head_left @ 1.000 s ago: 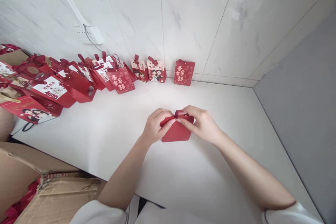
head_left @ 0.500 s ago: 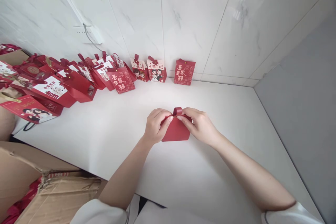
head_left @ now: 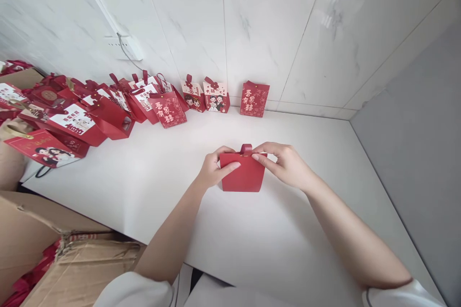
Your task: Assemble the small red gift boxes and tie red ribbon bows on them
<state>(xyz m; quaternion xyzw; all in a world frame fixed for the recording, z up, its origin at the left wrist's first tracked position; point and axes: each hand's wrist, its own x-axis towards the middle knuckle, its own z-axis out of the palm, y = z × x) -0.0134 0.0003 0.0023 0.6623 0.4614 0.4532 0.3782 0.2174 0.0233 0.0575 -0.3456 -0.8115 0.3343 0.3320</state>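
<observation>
A small plain red gift box (head_left: pixel 242 176) with a loop handle on top stands on the white table (head_left: pixel 252 244), near its middle. My left hand (head_left: pixel 215 168) grips its upper left corner, thumb on the front face. My right hand (head_left: pixel 284 164) pinches its upper right edge beside the loop. Both hands have their fingers closed on the box.
A row of finished red gift boxes (head_left: pixel 167 109) with printed fronts lines the tiled wall, one (head_left: pixel 254 99) standing apart on the right. More red bags (head_left: pixel 68 122) pile up at the left. An open cardboard carton (head_left: pixel 72 268) sits below the table's near-left edge. A grey wall (head_left: pixel 414 129) closes the right side.
The box's top flaps have closed and its face now stands upright and flat. My fingers have shifted from the middle of the top out to its two upper corners.
</observation>
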